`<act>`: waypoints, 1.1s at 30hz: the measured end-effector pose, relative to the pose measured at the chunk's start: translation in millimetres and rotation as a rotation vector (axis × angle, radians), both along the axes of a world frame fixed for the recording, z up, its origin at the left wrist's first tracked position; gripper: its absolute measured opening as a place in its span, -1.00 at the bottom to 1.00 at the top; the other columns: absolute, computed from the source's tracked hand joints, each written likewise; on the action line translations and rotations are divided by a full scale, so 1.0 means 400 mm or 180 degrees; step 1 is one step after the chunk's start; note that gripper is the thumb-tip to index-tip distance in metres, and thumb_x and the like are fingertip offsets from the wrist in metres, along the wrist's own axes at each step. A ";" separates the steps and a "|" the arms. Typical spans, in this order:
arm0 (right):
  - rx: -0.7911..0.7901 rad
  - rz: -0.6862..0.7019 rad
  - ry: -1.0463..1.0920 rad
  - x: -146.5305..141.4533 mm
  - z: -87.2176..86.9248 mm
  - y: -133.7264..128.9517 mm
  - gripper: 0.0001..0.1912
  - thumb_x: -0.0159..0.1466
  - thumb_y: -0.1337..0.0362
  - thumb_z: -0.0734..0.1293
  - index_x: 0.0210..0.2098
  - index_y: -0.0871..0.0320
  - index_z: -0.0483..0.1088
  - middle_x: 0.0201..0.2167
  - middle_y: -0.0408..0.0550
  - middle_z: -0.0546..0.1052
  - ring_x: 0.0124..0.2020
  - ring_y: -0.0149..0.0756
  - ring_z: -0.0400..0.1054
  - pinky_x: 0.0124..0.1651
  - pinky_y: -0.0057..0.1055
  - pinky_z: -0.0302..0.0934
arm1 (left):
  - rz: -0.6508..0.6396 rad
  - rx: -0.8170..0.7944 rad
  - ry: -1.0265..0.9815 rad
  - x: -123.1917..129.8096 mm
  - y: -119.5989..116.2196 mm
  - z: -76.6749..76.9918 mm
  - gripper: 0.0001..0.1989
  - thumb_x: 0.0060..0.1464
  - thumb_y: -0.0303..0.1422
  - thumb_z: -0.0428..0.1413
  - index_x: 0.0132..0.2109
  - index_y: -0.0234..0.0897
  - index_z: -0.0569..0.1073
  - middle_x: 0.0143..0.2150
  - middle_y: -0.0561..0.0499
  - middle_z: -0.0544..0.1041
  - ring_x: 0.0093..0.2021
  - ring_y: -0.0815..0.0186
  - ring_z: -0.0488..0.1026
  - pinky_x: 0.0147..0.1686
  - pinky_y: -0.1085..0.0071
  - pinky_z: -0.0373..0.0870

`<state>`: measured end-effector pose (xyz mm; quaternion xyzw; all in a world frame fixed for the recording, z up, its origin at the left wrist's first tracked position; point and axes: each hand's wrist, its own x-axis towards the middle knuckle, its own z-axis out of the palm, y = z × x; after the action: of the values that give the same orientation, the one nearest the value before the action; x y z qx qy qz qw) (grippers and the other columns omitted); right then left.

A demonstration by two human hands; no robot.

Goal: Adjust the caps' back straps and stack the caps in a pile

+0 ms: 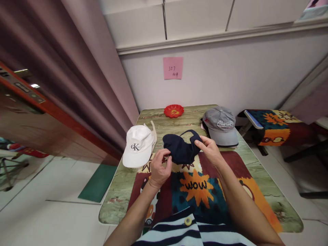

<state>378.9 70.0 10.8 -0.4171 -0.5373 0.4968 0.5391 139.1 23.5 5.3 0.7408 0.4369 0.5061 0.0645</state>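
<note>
A navy blue cap (180, 148) is held up over the near middle of the table, with its strap arched over an opening at the back. My right hand (208, 148) pinches it at the right end, thumb on top. At its left edge, my left hand (161, 167) has bent fingers and thumb closed against the fabric; the exact grip is partly hidden. To the left lies a white cap (138, 145) with "CK" lettering and a loose strap. On the right sits a grey cap (220, 124) marked "Always", resting over something dark and pinkish that is mostly covered.
A red scalloped dish (173, 111) stands at the table's far edge. Under my hands lies a colourful "WOW" mat (196, 186) on the green wood-patterned table (112, 201). A curtain (102, 68) hangs at left; a pink note (173, 68) is on the wall.
</note>
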 end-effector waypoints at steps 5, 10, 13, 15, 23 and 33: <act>-0.0138 0.0067 0.0134 -0.022 -0.014 -0.025 -0.64 0.19 0.07 0.49 -0.08 0.09 0.56 -0.15 -0.06 0.63 -0.17 -0.21 0.48 -0.08 -0.34 0.32 | 0.0216 -0.0040 -0.0060 0.012 0.040 0.104 -0.89 0.22 -0.47 0.06 -0.14 -0.22 0.45 -0.16 -0.07 0.53 -0.19 0.27 0.49 -0.25 0.37 0.43; -0.0202 0.0338 -0.0275 -0.040 -0.020 -0.045 -0.79 0.14 0.16 0.48 -0.26 0.10 0.53 -0.31 -0.12 0.60 -0.27 -0.23 0.45 -0.17 -0.36 0.30 | 0.0194 -0.0978 0.1088 0.033 0.082 0.120 -0.81 0.15 -0.23 0.21 -0.13 -0.20 0.52 -0.14 -0.14 0.60 -0.08 0.06 0.52 -0.06 0.21 0.37; -0.0279 0.0163 -0.0275 -0.040 -0.025 -0.050 -0.79 0.14 0.15 0.46 -0.28 0.10 0.49 -0.34 -0.13 0.59 -0.31 -0.24 0.44 -0.22 -0.37 0.28 | 0.0150 -0.1937 0.1679 0.036 0.081 0.088 -0.68 0.12 -0.07 0.21 -0.16 -0.22 0.55 -0.22 -0.19 0.63 -0.17 -0.01 0.55 -0.18 0.24 0.34; -0.0352 0.0087 -0.0197 -0.035 -0.029 -0.052 -0.79 0.15 0.14 0.46 -0.29 0.10 0.47 -0.36 -0.14 0.57 -0.34 -0.26 0.43 -0.24 -0.39 0.27 | 0.0171 -0.2279 0.1824 0.032 0.077 0.059 -0.61 0.15 -0.01 0.15 -0.12 -0.24 0.55 -0.22 -0.22 0.63 -0.17 -0.04 0.56 -0.21 0.25 0.31; -0.0350 0.0504 -0.0928 -0.038 -0.024 -0.055 -0.70 0.20 0.01 0.45 -0.43 0.14 0.52 -0.48 -0.17 0.51 -0.39 -0.28 0.37 -0.33 -0.42 0.21 | -0.0129 -0.3010 0.1480 0.027 0.119 -0.017 -0.68 0.05 -0.07 0.21 -0.40 -0.25 0.53 -0.46 -0.05 0.54 -0.39 0.17 0.48 -0.37 0.36 0.21; -0.0405 0.0439 -0.0021 -0.007 0.091 -0.044 -0.70 0.09 0.10 0.55 -0.30 0.12 0.51 -0.39 -0.11 0.58 -0.37 -0.31 0.42 -0.30 -0.42 0.28 | -0.0924 -0.2631 -0.1166 0.024 0.142 0.072 -0.87 -0.08 -0.41 0.18 -0.30 -0.24 0.43 -0.39 0.08 0.51 -0.43 0.37 0.41 -0.43 0.49 0.24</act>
<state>376.1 52.3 47.3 -0.4141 -0.5338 0.5645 0.4743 148.5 80.2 34.0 0.6050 0.4751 0.3979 0.5000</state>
